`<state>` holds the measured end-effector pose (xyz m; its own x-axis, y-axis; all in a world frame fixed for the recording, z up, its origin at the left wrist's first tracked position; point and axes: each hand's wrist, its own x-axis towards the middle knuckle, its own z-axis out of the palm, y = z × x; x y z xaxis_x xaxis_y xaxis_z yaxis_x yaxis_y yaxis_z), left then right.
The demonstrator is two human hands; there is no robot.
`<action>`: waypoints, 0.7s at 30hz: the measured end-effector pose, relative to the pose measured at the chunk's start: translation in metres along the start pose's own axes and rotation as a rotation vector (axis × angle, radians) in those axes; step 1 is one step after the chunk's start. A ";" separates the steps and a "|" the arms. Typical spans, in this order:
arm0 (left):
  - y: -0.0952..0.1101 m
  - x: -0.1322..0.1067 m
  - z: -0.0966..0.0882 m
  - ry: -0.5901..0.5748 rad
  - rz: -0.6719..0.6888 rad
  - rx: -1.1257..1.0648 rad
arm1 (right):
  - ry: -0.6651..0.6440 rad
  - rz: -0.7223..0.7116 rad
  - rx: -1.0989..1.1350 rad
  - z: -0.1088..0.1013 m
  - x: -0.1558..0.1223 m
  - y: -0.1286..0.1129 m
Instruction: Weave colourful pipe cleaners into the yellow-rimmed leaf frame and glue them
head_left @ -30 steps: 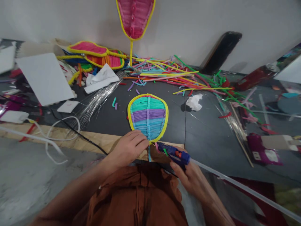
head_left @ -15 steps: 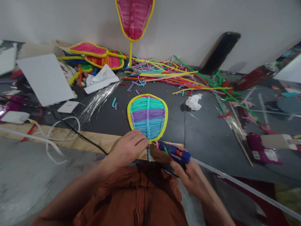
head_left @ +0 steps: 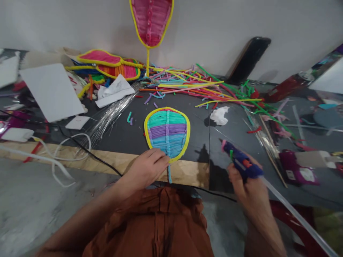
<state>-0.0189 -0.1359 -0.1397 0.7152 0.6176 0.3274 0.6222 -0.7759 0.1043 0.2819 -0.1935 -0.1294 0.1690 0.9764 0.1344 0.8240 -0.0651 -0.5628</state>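
Observation:
A rounded panel of pipe cleaners [head_left: 180, 131] lies on the dark table, with a yellow rim and bands of green, purple and blue. Down its middle runs a light spine that ends in a blue stem [head_left: 169, 175] over the wooden edge. My left hand [head_left: 148, 167] is closed at the panel's lower left rim, fingers together; its thumb is hidden. Off to the right, my right hand [head_left: 250, 187] grips a blue hot glue gun [head_left: 242, 160], its nozzle pointing up and left, apart from the panel. A long clear glue stick [head_left: 292, 208] sticks out of its back.
Behind lie loose pipe cleaners [head_left: 187, 84] and silvery strands [head_left: 115, 107]. A pink panel [head_left: 151, 23] stands against the wall near a leaning phone [head_left: 250, 59]. Left are a white card [head_left: 52, 91] and cables [head_left: 91, 151]; right, a bottle [head_left: 289, 85] and crumpled white scrap [head_left: 219, 116].
My right hand has moved the glue gun away from the panel's lower rim, to the right and slightly up. My left hand stays at the panel.

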 end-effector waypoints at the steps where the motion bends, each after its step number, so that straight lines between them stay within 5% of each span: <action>1: 0.000 0.000 0.000 -0.015 -0.011 -0.010 | 0.043 0.036 -0.078 -0.001 0.004 0.006; 4: -0.001 0.001 -0.001 -0.062 -0.031 -0.051 | 0.064 0.077 -0.270 -0.001 0.016 0.023; 8: 0.000 0.003 -0.006 -0.125 -0.053 -0.079 | 0.018 -0.043 -0.417 0.004 0.027 0.034; 14: 0.002 0.011 -0.012 -0.175 -0.100 -0.080 | 0.004 -0.186 -0.575 0.010 0.033 0.031; 21: 0.002 0.013 -0.012 -0.179 -0.112 -0.085 | -0.034 -0.184 -0.605 0.004 0.035 0.021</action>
<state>-0.0121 -0.1304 -0.1241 0.6932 0.7074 0.1380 0.6772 -0.7048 0.2114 0.3030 -0.1603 -0.1394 -0.0139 0.9880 0.1540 0.9995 0.0096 0.0291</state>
